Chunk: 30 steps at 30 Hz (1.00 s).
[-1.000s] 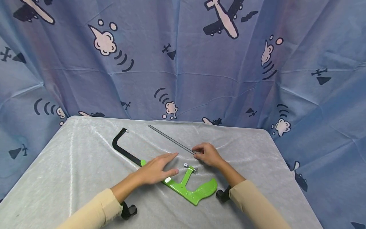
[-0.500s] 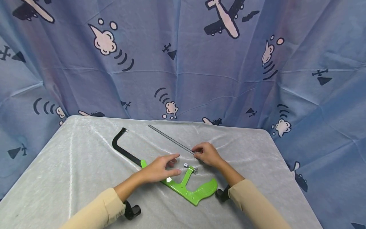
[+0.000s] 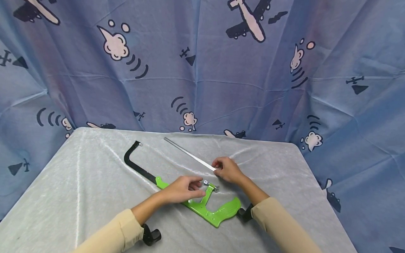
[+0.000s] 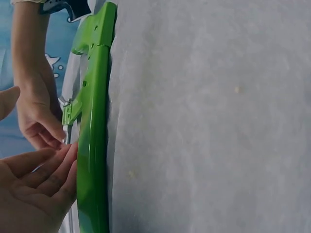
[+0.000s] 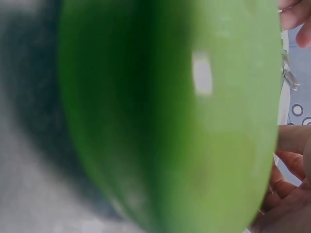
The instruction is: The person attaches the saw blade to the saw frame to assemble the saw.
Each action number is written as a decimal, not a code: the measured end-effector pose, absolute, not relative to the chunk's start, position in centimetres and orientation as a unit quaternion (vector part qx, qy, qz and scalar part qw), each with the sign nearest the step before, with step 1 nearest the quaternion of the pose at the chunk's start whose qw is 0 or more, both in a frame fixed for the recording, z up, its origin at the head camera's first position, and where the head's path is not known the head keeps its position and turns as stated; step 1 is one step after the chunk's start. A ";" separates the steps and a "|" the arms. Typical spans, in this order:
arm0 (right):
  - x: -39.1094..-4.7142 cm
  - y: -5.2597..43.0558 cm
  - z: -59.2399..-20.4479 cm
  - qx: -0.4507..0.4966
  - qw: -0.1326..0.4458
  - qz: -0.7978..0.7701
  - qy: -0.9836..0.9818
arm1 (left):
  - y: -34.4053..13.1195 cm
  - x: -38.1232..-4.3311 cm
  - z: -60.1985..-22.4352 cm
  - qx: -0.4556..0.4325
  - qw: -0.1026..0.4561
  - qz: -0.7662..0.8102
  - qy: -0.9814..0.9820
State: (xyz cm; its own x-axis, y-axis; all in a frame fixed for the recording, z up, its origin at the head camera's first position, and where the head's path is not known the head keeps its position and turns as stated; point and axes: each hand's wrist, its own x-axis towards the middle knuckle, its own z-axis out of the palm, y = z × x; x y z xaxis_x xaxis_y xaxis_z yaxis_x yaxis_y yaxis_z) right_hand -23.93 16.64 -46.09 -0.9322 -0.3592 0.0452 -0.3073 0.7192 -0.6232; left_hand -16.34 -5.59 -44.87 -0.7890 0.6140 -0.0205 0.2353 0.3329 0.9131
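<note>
A hacksaw frame point(image 3: 202, 207) with a green body and black front arm lies on the cloth. A thin grey hacksaw blade point(image 3: 190, 154) slants behind it, and my right hand point(image 3: 229, 170) pinches its near end between thumb and fingers. My left hand point(image 3: 182, 189) hovers over the middle of the green frame, fingers loosely bent, with nothing visible in it. Its fingertips are near the metal blade holder with a wing nut point(image 3: 216, 188). In the left wrist view the green frame point(image 4: 93, 145) runs beside my left hand point(image 4: 36, 187). The green handle point(image 5: 194, 121) fills the right wrist view, blurred.
A pale grey velvety cloth point(image 3: 104, 168) covers the table. Behind it hangs a blue curtain point(image 3: 158, 98) printed with planes. A small silver pin point(image 3: 141, 144) sits at the black arm's tip. Black wrist mounts point(image 3: 152, 236) stick out below the sleeves.
My left hand has moved right along the frame toward the wing nut, its fingers bending more. The blade now shows a brighter face, as if turned slightly. My right hand has barely moved.
</note>
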 end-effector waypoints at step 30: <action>-23.8 16.4 -44.7 -0.205 0.143 -0.381 0.890 | -4.5 -16.5 -45.2 0.243 0.231 0.499 0.799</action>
State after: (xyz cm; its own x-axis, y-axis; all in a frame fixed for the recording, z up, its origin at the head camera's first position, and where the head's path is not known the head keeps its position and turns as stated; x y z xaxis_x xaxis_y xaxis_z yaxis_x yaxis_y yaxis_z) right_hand -23.78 16.41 -44.71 -0.8748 -0.4746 -0.0977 -0.2568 0.6251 -0.7371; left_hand -16.47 -4.46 -45.21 -0.7753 0.6190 -0.1254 0.1586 0.3830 0.9100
